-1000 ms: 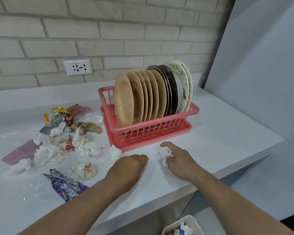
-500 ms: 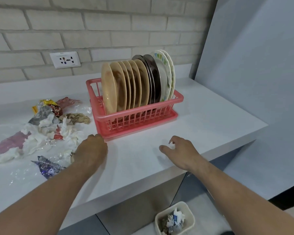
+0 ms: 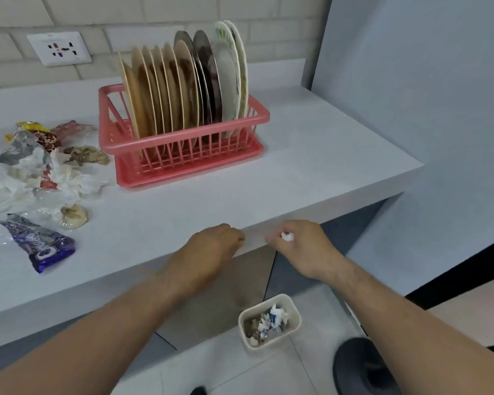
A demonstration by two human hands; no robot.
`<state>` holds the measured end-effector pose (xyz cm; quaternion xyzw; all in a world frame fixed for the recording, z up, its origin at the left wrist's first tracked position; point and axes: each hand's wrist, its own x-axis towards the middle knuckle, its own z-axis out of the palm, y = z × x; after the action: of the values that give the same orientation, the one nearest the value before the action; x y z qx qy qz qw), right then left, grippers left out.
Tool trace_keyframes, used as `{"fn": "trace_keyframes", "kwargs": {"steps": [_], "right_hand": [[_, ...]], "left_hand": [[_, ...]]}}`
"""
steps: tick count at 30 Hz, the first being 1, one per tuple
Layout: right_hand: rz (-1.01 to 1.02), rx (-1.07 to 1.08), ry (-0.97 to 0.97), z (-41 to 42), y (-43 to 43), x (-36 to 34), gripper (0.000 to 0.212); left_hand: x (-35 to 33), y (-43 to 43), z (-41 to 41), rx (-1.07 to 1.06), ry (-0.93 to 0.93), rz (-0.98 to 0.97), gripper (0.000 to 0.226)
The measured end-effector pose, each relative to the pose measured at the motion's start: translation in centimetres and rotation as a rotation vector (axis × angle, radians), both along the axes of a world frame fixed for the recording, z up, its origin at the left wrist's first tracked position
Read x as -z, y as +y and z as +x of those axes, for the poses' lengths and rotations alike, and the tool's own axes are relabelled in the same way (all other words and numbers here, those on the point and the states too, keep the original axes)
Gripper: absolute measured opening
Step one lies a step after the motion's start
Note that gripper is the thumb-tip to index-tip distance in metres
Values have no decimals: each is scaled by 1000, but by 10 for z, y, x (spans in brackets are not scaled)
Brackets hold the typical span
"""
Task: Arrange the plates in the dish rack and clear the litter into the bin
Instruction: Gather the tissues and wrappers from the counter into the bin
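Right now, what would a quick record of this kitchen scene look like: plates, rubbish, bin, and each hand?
Plates: upright in the pink dish rack on the counter
Litter: wrappers and tissues piled left of the rack
Bin: on the floor below, holding scraps
Right hand: pinches a white tissue wad at the counter's edge
Left hand: curled at the edge; contents hidden

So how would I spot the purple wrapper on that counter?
Start at the pink dish rack on the white counter. Left of it sprawls a heap of litter, and the purple wrapper lies at its near edge. It alone is shiny purple with white lettering.
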<state>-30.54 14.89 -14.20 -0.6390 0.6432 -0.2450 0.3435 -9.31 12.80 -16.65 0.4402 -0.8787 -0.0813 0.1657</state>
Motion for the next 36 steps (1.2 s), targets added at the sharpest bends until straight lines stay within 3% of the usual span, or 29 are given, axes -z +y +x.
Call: {"fn": "trace_keyframes", "kwargs": {"steps": [4, 10, 15, 19, 24, 31, 36], "right_hand": [[63, 0, 17, -26, 13, 38, 44], [203, -16, 113, -62, 26, 109, 31], [299, 31, 163, -79, 33, 189, 28], [356, 66, 135, -84, 42, 265, 22], [368, 112, 125, -84, 47, 367, 4], [375, 127, 171, -92, 47, 499, 8], [343, 118, 191, -98, 37, 546, 5]], "left_hand": [[39, 23, -29, 59, -14, 5, 35], [110, 33, -63, -31, -15, 285, 6], [200, 34, -79, -34, -89, 461, 14], [282, 41, -82, 3, -172, 497, 30], [392, 34, -89, 17, -236, 512, 32], [539, -5, -114, 53, -292, 505, 26], [605, -27, -131, 78, -359, 547, 34]]}}
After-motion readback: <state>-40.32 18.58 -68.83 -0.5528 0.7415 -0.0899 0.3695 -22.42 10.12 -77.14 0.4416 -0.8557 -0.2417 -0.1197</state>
